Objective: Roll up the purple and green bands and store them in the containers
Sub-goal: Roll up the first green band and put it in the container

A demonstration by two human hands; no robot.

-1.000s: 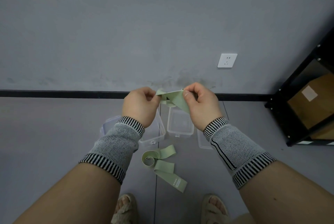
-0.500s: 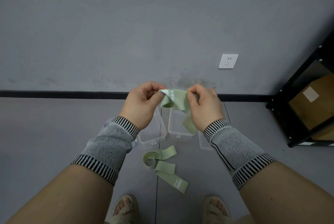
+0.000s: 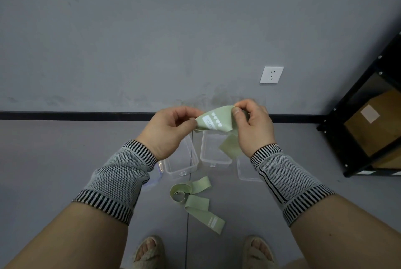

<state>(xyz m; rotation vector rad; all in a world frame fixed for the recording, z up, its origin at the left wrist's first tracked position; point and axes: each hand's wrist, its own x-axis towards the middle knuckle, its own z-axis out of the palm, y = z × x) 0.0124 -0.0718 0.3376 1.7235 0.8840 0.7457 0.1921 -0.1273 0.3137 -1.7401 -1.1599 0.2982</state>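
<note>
Right now both hands are working a green band in the air above the boxes. The left hand is pinching its near end between thumb and fingertips; the right hand is pinching the far edge, and a loose tail is hanging down behind that palm toward the middle box. A white label is facing up between the pinches. To roll it well, I would be keeping the edges lined up and the strip taut, tucking the first turn tight at the left pinch, then feeding the tail in with the right. Slack would probably be letting the coil spring open. Another band is lying half-curled on the floor, just nearer than the left box.
</note>
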